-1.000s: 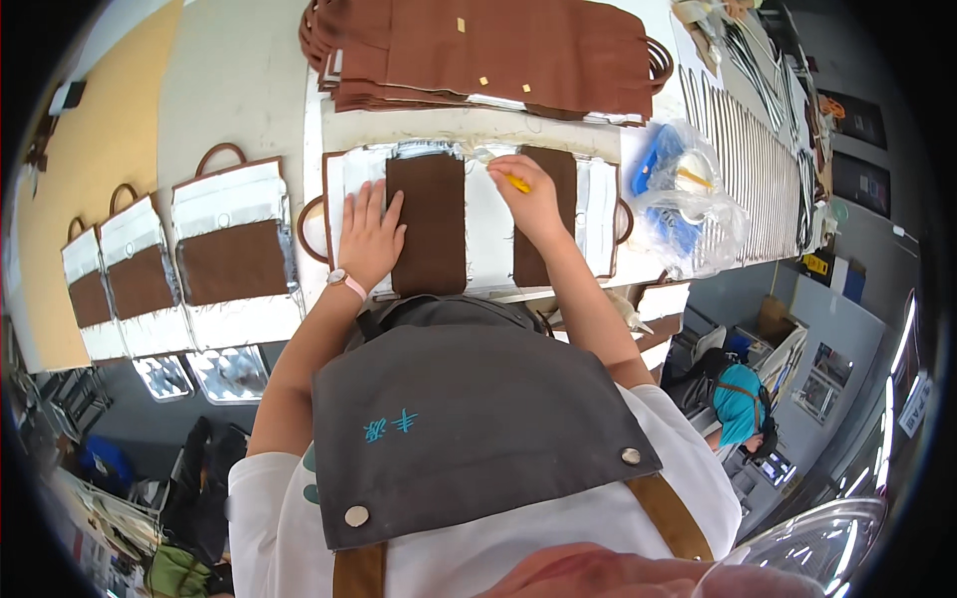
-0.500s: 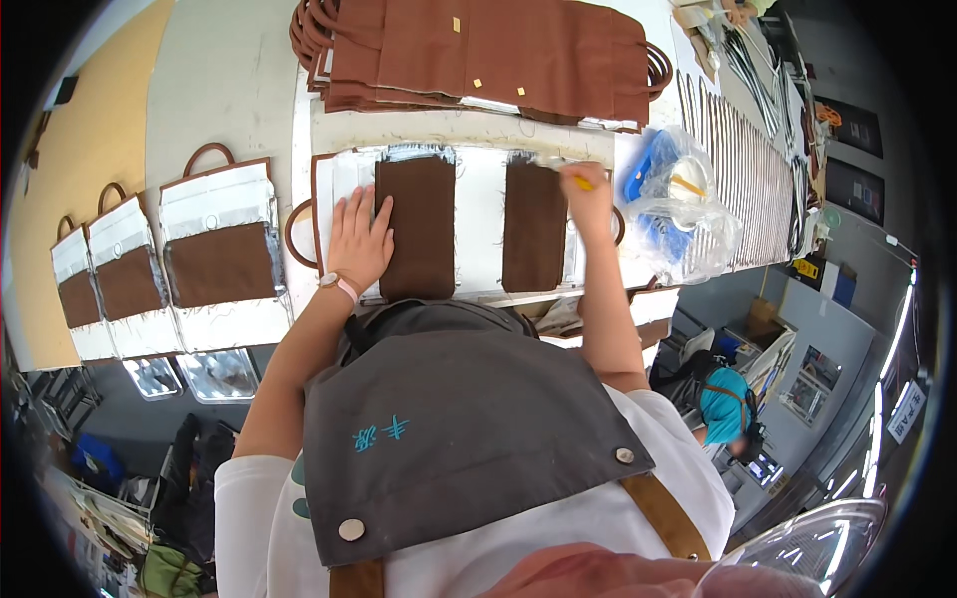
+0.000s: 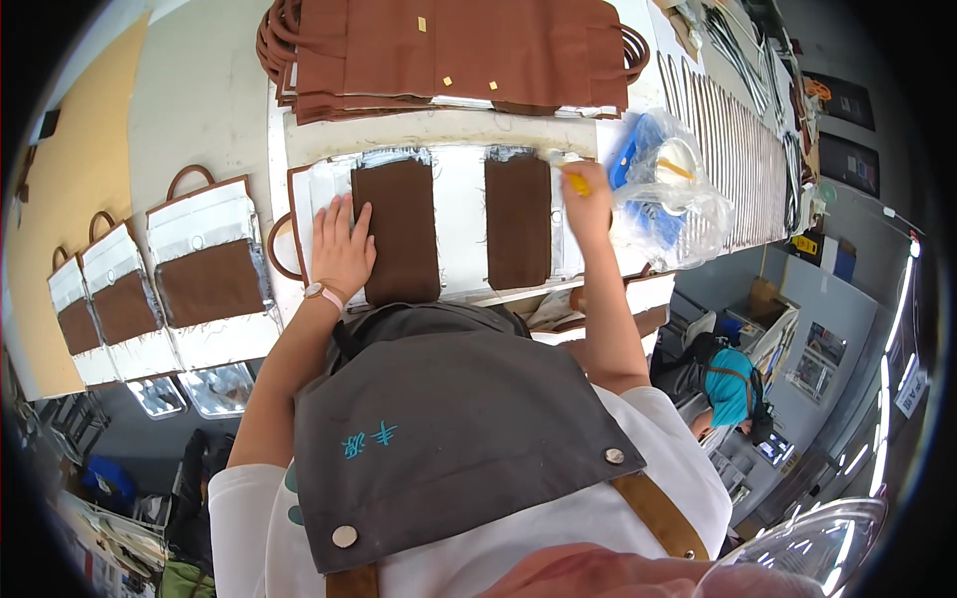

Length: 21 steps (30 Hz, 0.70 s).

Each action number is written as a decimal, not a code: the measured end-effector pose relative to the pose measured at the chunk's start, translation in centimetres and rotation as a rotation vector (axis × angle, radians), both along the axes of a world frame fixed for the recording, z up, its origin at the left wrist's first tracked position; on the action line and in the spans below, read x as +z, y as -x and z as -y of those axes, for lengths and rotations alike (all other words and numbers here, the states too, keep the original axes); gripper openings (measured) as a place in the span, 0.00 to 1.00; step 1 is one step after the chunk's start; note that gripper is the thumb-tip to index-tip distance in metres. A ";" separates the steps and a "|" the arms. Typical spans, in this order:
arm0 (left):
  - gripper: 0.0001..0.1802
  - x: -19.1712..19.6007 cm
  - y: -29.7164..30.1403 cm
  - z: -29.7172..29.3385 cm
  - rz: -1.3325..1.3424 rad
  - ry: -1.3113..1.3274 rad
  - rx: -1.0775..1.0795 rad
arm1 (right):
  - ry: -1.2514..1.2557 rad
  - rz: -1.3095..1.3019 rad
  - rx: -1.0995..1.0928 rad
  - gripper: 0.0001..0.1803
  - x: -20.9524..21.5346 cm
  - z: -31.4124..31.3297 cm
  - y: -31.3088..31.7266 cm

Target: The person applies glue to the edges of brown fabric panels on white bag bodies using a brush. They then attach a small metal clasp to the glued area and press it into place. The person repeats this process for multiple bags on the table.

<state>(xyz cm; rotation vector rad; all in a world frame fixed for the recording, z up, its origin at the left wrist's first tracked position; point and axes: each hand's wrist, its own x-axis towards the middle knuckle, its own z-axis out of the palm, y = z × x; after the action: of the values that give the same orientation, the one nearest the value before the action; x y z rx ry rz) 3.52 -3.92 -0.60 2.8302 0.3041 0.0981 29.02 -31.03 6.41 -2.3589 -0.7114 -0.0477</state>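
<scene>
A fabric bag panel (image 3: pixel 462 219) lies before me, white inside with brown edging and a brown loop handle (image 3: pixel 282 249) at its left end. Two dark brown patches (image 3: pixel 394 234) sit on it, whitish smears along their far edges. My left hand (image 3: pixel 342 247) rests flat on the panel's left part, fingertips reaching the left patch's edge. In my closed right hand (image 3: pixel 588 204) is a small brush with a yellow handle (image 3: pixel 579 184). Its blurred tip is at the far right corner of the right patch (image 3: pixel 516 224).
Stacked brown bag pieces (image 3: pixel 449 55) lie beyond the panel. To the right, a white tub (image 3: pixel 678 159) sits in clear plastic beside something blue. Several handled panels (image 3: pixel 211 264) line the left. Brown strips (image 3: pixel 728 149) lie far right. A person in teal (image 3: pixel 733 384) is lower right.
The whole view has shifted, so the table's things appear slightly farther left. The brush tip has moved right, from above the right patch to its corner. My left hand stays on the panel.
</scene>
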 end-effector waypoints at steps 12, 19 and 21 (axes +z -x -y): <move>0.28 0.1 -0.1 0.1 -0.007 -0.013 0.001 | 0.073 -0.124 0.112 0.12 0.7 3.3 -0.6; 0.28 -0.1 -0.1 0.1 0.012 -0.033 -0.004 | 0.095 -0.063 0.030 0.11 1.9 4.5 -2.0; 0.29 0.0 0.0 0.2 0.004 -0.032 -0.004 | 0.099 -0.059 0.100 0.10 1.3 4.3 -1.4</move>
<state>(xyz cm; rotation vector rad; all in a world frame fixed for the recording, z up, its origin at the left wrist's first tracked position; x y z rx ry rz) 3.51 -4.08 -0.56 2.8620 0.2993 0.1084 30.42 -35.30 7.71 -2.4042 -0.8186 0.1018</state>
